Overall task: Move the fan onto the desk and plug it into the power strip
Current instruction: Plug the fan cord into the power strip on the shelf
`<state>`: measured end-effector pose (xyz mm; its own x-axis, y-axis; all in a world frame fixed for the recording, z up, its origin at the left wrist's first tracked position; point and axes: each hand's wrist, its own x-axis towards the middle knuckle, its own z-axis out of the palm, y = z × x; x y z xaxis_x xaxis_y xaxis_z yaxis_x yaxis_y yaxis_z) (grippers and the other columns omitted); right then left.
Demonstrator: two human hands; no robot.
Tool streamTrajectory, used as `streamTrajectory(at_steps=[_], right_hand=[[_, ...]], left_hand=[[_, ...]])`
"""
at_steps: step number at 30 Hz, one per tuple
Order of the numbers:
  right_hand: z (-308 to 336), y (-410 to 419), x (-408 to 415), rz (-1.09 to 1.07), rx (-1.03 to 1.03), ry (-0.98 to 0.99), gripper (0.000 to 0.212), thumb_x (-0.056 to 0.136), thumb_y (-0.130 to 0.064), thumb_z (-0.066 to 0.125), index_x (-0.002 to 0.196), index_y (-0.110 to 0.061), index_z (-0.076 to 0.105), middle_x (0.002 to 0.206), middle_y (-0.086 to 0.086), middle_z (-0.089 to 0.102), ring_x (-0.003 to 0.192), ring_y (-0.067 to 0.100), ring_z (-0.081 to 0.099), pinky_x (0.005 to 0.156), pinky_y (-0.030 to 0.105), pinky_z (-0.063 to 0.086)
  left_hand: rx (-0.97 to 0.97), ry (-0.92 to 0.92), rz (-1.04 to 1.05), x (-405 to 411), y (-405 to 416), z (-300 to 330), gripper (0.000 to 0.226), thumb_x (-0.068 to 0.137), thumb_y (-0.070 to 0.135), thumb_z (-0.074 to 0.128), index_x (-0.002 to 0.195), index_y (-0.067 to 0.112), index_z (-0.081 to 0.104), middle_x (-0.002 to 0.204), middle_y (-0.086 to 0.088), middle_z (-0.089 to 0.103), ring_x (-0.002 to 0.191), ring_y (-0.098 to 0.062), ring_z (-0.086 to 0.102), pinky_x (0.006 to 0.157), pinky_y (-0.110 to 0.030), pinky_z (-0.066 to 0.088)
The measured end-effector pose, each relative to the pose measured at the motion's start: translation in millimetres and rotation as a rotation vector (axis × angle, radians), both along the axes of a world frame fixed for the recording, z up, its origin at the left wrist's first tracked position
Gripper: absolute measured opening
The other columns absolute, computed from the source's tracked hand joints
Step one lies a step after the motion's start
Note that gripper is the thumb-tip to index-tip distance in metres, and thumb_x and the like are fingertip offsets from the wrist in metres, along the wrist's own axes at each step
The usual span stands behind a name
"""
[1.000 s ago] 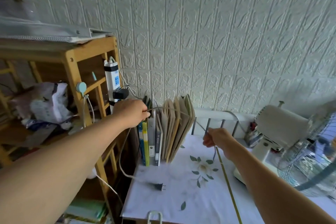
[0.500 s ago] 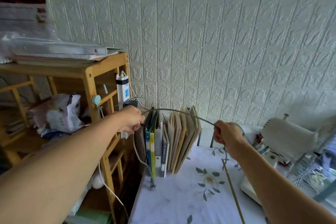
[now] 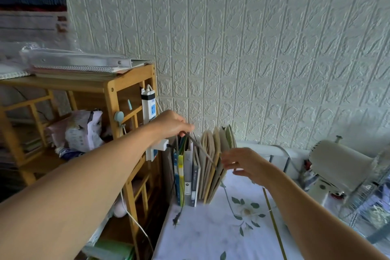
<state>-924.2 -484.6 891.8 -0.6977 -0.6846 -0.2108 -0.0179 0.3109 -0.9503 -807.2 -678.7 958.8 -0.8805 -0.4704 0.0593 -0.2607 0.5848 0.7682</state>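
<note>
The head view looks down over a desk covered with a white cloth printed with green leaves and a pale flower [image 3: 211, 236]. The left hand [image 3: 172, 125] reaches forward above the near left corner of the row of books, its fingers curled and pinching a thin grey power cord [image 3: 203, 151]. From that pinch one stretch of cord drops straight down to a dark two-pin plug [image 3: 176, 218], which hangs just over the desk's left edge, well below the hand. The other stretch slants down and right to the right hand [image 3: 244, 163], whose fingers are spread and only lightly bent; the cord runs past the fingertips, but whether they touch it cannot be told. Below the right hand the cord trails across the cloth.

Just behind and partly hidden by the left hand, a white upright power strip with a blue socket [image 3: 148, 110] is fixed to the side of a light wooden shelf unit [image 3: 114, 99]; a white adapter [image 3: 161, 144] sits plugged in just under the wrist. Between the two hands stand upright folders and books in blue, yellow, grey and tan [image 3: 194, 167].

Well to the right of the right hand, at the frame edge, stands the cream-bodied fan with a wire grille [image 3: 337, 162], resting on the desk's far right side.
</note>
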Motion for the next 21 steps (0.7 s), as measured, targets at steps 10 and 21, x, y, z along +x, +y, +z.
streamTrajectory(at_steps=[10,21], right_hand=[[15,-70,12,0.283,0.004,0.478,0.013,0.090,-0.018,0.049,0.095,-0.011,0.059,0.096,0.016,0.062,0.081,0.020,0.057,0.078,0.033,0.051],[-14,-12,-58,-0.077,0.057,0.470,0.038,0.089,-0.014,0.053,0.052,-0.010,0.061,0.058,0.012,0.059,0.058,0.022,0.052,0.055,0.026,0.038]], left_hand=[[0.093,0.133,-0.261,1,38,27,0.016,0.081,0.005,0.066,0.067,0.013,0.064,0.048,0.001,0.057,0.045,-0.006,0.057,0.062,-0.023,0.049],[-0.102,-0.110,0.101,30,-3,2,0.016,0.080,0.004,0.067,0.092,0.012,0.060,0.069,0.001,0.055,0.051,-0.012,0.055,0.052,-0.024,0.050]])
